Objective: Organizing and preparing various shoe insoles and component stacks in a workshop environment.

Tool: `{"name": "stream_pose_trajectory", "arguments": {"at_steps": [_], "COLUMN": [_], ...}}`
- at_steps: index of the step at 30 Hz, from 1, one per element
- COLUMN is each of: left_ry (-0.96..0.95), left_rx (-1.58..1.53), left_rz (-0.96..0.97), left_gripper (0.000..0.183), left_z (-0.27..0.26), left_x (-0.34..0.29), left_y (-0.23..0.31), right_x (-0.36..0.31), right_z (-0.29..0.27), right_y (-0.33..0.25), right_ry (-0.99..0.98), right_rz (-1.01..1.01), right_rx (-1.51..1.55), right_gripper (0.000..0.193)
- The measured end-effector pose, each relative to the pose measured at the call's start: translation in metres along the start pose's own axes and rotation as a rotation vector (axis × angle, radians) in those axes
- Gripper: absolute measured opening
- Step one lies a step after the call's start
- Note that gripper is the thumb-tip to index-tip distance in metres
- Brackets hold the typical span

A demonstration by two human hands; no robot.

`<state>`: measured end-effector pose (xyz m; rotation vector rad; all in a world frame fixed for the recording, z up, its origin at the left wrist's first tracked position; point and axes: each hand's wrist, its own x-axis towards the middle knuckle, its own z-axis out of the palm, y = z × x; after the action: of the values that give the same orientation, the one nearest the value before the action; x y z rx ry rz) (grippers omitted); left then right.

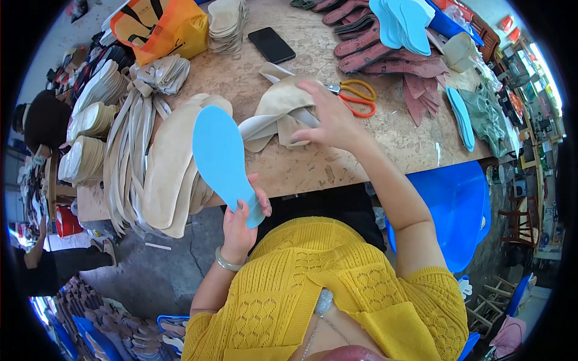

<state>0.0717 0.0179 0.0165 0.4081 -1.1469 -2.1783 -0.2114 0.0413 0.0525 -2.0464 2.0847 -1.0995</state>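
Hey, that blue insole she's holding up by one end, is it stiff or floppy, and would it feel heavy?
The blue insole is probably fairly stiff: the left hand pinches only its lower end, yet it stands up straight without drooping. It looks thin and foam-like, so likely very light. The beige fabric pieces under the right hand fold and crumple, so they seem much floppier.

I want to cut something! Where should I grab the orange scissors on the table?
Take the orange scissors by their two looped handles, which lie flat and bare on the table. Come from the right side, because the blades point left, under the right hand and the beige pieces.
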Motion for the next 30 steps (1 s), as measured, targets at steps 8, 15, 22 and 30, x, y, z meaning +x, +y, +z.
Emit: {"name": "stream_pose_trajectory", "arguments": {"at_steps": [8,15,22,30], "left_ry": [-0.007,0.143,0.042,0.039], "left_rx": [0.029,0.189,0.279,0.280], "left_rz": [0.088,0.214,0.253,0.192], "left_gripper": [0.056,0.045,0.039,0.037], "left_z": [0.006,0.008,0.020,0.025], "left_x": [-0.012,-0.007,0.025,0.050], "left_y": [0.003,0.024,0.008,-0.006], "right_x": [0.009,0.002,-0.021,-0.044], "right_z": [0.067,-0.029,0.019,0.025], "right_y": [0.037,0.019,0.029,0.029], "right_ry": [0.080,0.477,0.272,0.057], "right_rz": [0.300,0.209,0.456,0.092], "right_rx": [-0.017,1.553,0.632,-0.515], "right_gripper": [0.040,0.038,0.025,0.040]}}
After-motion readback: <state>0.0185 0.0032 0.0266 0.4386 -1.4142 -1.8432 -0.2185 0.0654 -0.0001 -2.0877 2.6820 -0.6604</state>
